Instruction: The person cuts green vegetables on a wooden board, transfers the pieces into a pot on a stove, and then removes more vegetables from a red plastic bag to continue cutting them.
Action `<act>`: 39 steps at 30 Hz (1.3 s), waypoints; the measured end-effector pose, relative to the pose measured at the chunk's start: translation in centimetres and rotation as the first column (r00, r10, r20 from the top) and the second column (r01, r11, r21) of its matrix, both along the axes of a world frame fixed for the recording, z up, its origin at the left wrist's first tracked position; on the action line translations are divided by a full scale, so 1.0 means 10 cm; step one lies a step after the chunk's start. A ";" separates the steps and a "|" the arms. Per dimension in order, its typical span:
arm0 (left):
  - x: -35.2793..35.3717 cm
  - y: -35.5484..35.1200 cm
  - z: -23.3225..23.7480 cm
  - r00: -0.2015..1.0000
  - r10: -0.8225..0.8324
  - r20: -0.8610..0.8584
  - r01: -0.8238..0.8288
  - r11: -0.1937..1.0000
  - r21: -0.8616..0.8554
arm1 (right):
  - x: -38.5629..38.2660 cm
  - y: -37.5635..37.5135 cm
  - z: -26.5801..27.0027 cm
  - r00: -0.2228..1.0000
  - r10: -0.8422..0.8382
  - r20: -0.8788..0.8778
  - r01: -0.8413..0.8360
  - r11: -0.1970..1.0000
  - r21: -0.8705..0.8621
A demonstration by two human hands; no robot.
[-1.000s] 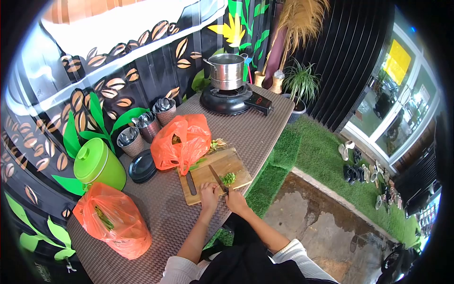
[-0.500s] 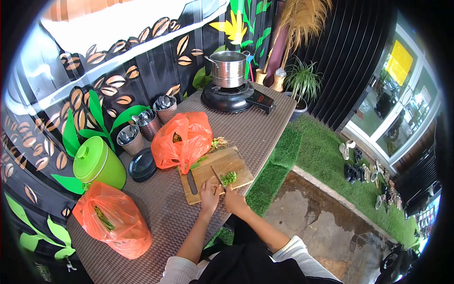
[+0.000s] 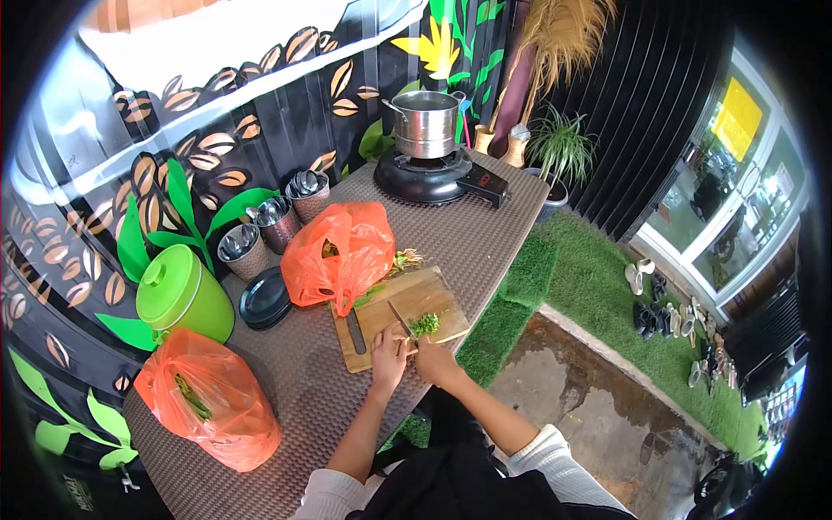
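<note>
My right hand (image 3: 437, 362) is closed around the handle of a knife (image 3: 399, 318), whose blade points away from me across a wooden cutting board (image 3: 374, 319). On the near part of the board my left hand (image 3: 389, 354) is beside the blade, its fingers bent and close together. What lies under those fingertips is too small to make out. A small heap of chopped green herbs (image 3: 425, 324) sits just right of the blade. Beyond the board's far edge, root ends of greens (image 3: 406, 259) stick out next to an orange plastic bag (image 3: 339, 254).
Another orange bag (image 3: 212, 403) with greens stands at the table's near left. Behind it are a green lidded container (image 3: 184, 295), black plates (image 3: 265, 299) and cutlery cups (image 3: 277, 227). A steel pot (image 3: 426, 126) rests on a black portable stove (image 3: 425, 179) at the far end.
The view has shifted slightly, so everything sits a little further right. Both hands stay at the board with the knife, showing only a slight movement.
</note>
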State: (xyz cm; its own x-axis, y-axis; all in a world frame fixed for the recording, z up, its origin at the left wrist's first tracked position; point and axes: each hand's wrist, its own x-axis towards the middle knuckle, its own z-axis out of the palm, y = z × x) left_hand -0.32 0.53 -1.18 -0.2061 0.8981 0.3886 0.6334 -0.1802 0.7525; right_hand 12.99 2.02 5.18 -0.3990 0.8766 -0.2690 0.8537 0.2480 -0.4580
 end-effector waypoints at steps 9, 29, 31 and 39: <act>0.01 -0.02 0.03 0.994 -0.012 0.111 0.022 0.996 -0.084 | -0.11 0.07 -0.10 0.999 -0.029 0.039 0.026 0.996 0.087; 0.03 -0.02 0.06 0.993 0.017 0.121 -0.016 1.000 -0.007 | -0.16 -0.12 -0.15 0.994 -0.091 0.055 0.086 0.993 0.076; 0.02 -0.03 0.09 0.989 0.041 0.145 -0.030 0.997 -0.077 | -0.18 -0.04 -0.17 0.995 -0.094 0.042 0.092 0.995 0.034; 0.02 0.00 0.12 0.943 0.025 0.333 0.003 0.997 -0.083 | -0.14 -0.17 -0.20 0.996 -0.085 0.020 0.082 0.989 0.126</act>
